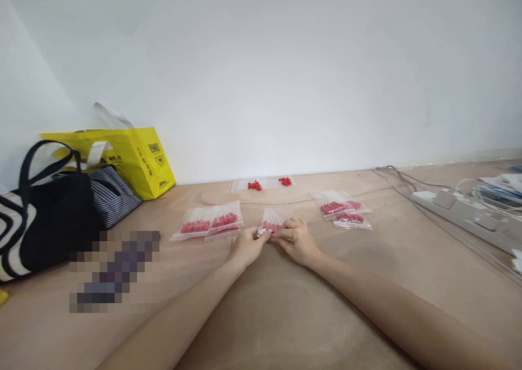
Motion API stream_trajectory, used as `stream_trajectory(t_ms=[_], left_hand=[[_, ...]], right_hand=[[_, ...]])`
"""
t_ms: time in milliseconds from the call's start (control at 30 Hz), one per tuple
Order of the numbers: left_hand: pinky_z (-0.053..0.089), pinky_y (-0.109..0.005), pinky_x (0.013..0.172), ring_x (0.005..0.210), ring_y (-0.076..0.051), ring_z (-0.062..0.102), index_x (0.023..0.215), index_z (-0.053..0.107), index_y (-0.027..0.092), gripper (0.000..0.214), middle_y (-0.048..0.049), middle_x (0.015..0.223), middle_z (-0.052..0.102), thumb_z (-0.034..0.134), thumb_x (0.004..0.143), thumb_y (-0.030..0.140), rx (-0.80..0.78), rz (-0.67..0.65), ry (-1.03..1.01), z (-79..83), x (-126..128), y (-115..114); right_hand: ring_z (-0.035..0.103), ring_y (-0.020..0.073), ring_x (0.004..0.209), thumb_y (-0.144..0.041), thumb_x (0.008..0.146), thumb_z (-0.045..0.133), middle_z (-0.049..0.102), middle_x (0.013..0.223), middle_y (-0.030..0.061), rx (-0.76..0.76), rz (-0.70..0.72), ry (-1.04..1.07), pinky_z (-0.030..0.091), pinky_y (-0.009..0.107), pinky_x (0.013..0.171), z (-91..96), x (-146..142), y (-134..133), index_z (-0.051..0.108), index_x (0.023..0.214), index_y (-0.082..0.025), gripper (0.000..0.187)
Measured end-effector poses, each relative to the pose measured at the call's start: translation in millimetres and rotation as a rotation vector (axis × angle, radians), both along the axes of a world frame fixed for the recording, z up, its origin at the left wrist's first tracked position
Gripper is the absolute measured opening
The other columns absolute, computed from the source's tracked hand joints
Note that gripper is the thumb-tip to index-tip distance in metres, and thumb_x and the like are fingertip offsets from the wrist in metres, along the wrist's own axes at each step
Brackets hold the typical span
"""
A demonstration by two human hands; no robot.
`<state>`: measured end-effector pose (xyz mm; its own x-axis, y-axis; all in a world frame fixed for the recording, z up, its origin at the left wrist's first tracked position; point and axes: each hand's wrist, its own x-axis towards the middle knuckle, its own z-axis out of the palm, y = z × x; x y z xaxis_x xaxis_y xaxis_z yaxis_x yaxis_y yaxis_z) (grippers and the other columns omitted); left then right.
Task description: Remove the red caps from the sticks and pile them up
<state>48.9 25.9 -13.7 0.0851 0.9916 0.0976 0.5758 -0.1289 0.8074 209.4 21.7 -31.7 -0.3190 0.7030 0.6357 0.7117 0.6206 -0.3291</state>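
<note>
A small clear plastic bag (pixel 274 215) lies at the middle of the table, holding thin white sticks with red tips. My left hand (pixel 248 248) pinches its near left corner between thumb and finger. From the other side my right hand (pixel 297 242) grips the near edge, fingers closed and partly covering the bag. To the left, similar bags of red-tipped sticks (pixel 196 226) overlap one another. More such bags (pixel 334 208) are heaped to the right. Near the wall, a flat clear bag (pixel 269 185) shows two clusters of red tips.
A yellow paper bag (pixel 150 161), a striped pouch (pixel 116 190) and a black-and-white tote (pixel 57 218) stand at the left. A blurred-out dark object (pixel 118 272) lies before them. A white power strip (pixel 468 218), cables (pixel 432 229) and papers (pixel 501 188) occupy the right side.
</note>
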Motion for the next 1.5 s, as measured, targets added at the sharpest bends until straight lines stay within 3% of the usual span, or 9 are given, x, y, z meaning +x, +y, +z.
stream_trajectory(t_ms=[100,300,733,800,867,967,1067,1367,1500], left_hand=[[0.045,-0.028,0.071,0.080,-0.020,0.062,0.082,0.065,0.020,0.022,-0.0019,0.081,0.069,0.058,0.070,0.036,-0.017,-0.043,-0.079,-3.5,-1.4,0.5],[0.047,-0.029,0.072,0.078,-0.018,0.064,0.096,0.058,0.016,0.025,-0.0034,0.081,0.069,0.058,0.071,0.024,-0.050,-0.065,-0.193,-4.5,-1.9,-1.9],[0.044,-0.033,0.071,0.075,-0.020,0.062,0.108,0.050,0.016,0.043,-0.0031,0.072,0.068,0.059,0.071,0.038,0.062,0.009,-0.012,-10.8,-5.2,-0.5],[0.044,-0.034,0.070,0.075,-0.020,0.060,0.107,0.050,0.018,0.044,-0.0022,0.074,0.066,0.061,0.070,0.039,0.172,0.012,0.117,-6.8,-7.5,-4.4],[0.042,-0.036,0.073,0.081,-0.022,0.057,0.104,0.052,0.020,0.040,-0.0032,0.082,0.064,0.063,0.068,0.035,0.399,-0.027,0.312,-1.8,-10.9,-7.8],[0.038,-0.038,0.079,0.088,-0.022,0.052,0.096,0.059,0.024,0.021,-0.0048,0.090,0.061,0.057,0.075,0.024,0.798,-0.202,0.582,4.3,-16.3,-8.9],[0.036,-0.038,0.080,0.087,-0.020,0.051,0.092,0.061,0.027,0.022,-0.0040,0.089,0.062,0.046,0.081,0.016,1.020,-0.338,0.696,6.7,-19.4,-5.1],[0.038,-0.039,0.080,0.082,-0.016,0.052,0.085,0.062,0.026,0.027,-0.0009,0.083,0.065,0.037,0.086,0.016,0.947,-0.480,0.715,9.6,-21.1,3.0],[0.039,-0.038,0.079,0.081,-0.016,0.054,0.082,0.062,0.024,0.027,0.0006,0.081,0.066,0.037,0.086,0.014,1.022,-0.526,0.737,9.4,-22.5,4.3]], right_hand=[[0.049,0.0131,0.073,-0.032,0.079,0.055,0.059,0.071,0.0008,0.028,-0.009,-0.060,0.027,0.028,0.069,1.8,-1.1,-3.2,0.068,0.077,-0.026,0.014],[0.048,0.0142,0.075,-0.042,0.075,0.057,0.060,0.073,0.0015,0.053,-0.031,-0.089,0.026,0.029,0.070,2.2,-3.3,-6.0,0.067,0.084,-0.026,0.021],[0.051,0.0115,0.075,-0.022,0.083,0.049,0.061,0.075,-0.0004,-0.045,-0.027,-0.124,0.023,0.028,0.068,6.8,-4.5,-5.3,0.063,0.077,-0.022,0.015],[0.051,0.0120,0.076,-0.021,0.083,0.048,0.061,0.076,0.0006,-0.035,-0.049,-0.134,0.023,0.028,0.069,6.3,-3.1,-4.4,0.062,0.076,-0.020,0.016],[0.052,0.0118,0.076,-0.021,0.084,0.046,0.061,0.076,0.0007,-0.046,-0.065,-0.109,0.023,0.028,0.069,5.8,-1.3,-3.5,0.061,0.076,-0.019,0.016],[0.051,0.0110,0.073,-0.022,0.085,0.045,0.060,0.075,-0.0004,-0.093,-0.071,-0.048,0.023,0.027,0.067,5.9,0.8,-3.2,0.060,0.077,-0.020,0.017],[0.051,0.0114,0.072,-0.023,0.084,0.045,0.060,0.072,-0.0010,-0.120,-0.054,-0.018,0.023,0.027,0.067,7.2,0.7,-4.5,0.059,0.073,-0.020,0.018],[0.052,0.0109,0.071,-0.022,0.084,0.046,0.061,0.071,-0.0010,-0.080,0.003,-0.067,0.023,0.027,0.068,7.7,-0.5,-9.1,0.059,0.073,-0.020,0.017],[0.052,0.0113,0.070,-0.023,0.085,0.043,0.062,0.073,0.0000,-0.027,-0.024,-0.098,0.023,0.028,0.068,6.4,-1.4,-9.9,0.058,0.073,-0.019,0.020]])
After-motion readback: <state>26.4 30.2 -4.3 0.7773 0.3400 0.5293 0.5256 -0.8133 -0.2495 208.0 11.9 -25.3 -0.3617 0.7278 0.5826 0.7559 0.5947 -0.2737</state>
